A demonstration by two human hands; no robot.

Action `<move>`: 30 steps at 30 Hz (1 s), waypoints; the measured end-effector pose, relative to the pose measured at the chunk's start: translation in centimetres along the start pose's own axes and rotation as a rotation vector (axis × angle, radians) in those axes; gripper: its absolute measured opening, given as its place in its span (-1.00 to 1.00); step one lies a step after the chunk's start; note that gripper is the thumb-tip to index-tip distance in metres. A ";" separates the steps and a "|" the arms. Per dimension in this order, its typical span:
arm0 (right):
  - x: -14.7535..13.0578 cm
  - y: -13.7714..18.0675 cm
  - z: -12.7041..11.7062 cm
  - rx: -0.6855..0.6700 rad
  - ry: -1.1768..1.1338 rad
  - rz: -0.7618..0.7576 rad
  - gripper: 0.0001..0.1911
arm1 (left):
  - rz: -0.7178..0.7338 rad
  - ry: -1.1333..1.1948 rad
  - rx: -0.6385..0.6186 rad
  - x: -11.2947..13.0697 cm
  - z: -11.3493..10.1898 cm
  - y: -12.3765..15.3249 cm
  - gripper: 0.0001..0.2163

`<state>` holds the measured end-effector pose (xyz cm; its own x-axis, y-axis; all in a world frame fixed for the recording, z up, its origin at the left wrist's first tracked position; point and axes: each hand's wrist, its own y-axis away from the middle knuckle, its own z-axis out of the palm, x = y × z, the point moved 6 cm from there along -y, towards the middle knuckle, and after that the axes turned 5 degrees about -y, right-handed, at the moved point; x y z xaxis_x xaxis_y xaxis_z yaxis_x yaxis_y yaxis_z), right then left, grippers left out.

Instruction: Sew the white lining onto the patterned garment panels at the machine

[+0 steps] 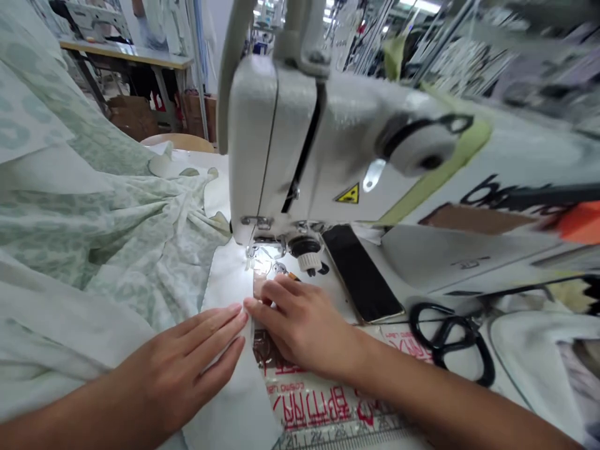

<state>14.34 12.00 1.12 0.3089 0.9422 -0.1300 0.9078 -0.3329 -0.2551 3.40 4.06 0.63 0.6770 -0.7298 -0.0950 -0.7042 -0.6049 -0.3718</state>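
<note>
My left hand (pixel 187 362) lies flat with fingers stretched out on a strip of pale green printed fabric (pixel 117 250), just in front of the sewing machine's presser foot (pixel 262 253). My right hand (pixel 295 319) rests beside it, fingers extended and pressing the fabric's edge (pixel 234 275) near the needle; fingertips of both hands almost touch. The white sewing machine (pixel 328 144) rises directly behind the hands, its lamp lighting the needle area.
A black phone (pixel 360 272) lies on the machine bed right of the needle. Black scissors (pixel 450 340) sit further right. A printed ruler strip (pixel 328 412) runs along the table front. Fabric is heaped at left; a workbench (pixel 126 56) stands far behind.
</note>
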 end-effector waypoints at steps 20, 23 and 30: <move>2.1 -0.3 0.3 0.193 -0.031 0.098 -0.74 | 0.017 0.067 -0.016 -1.3 -0.6 -1.6 -0.64; 2.1 -0.2 0.2 0.208 -0.034 0.081 -0.74 | 0.027 0.092 -0.017 -1.4 -0.8 -1.9 -0.64; 1.9 -0.2 0.2 0.177 -0.026 0.073 -0.74 | 0.094 0.041 -0.002 -1.0 0.0 -1.6 -0.69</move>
<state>14.68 13.84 0.71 0.3625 0.9147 -0.1789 0.8183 -0.4042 -0.4086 3.85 5.75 1.35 0.5986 -0.7958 -0.0917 -0.7647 -0.5336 -0.3612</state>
